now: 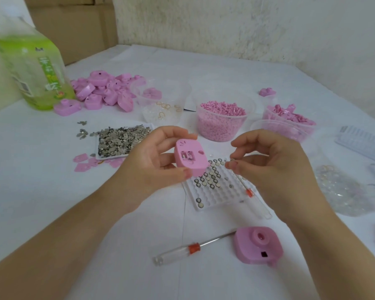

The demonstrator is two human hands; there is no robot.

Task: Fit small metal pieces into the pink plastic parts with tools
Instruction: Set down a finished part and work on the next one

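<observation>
My left hand [154, 161] grips a pink plastic part [189, 158], tilted so its open slot with metal inside faces me. My right hand [277, 163] is just right of it, thumb and forefinger pinching a small metal piece [232, 160]. Below both hands lies a white grid tray [225, 191] holding several round metal discs. A clear-handled screwdriver [250, 193] with an orange collar lies across that tray, partly hidden under my right hand. A second screwdriver [193, 249] lies on the table near me, its tip at another pink part [258, 245].
A flat tray of loose metal pieces [121, 140] sits to the left, with a pile of pink parts [104, 92] and a green bottle [35, 72] behind it. Tubs of pink bits [222, 122] [288, 120] stand at the back. A clear bag [342, 189] lies on the right.
</observation>
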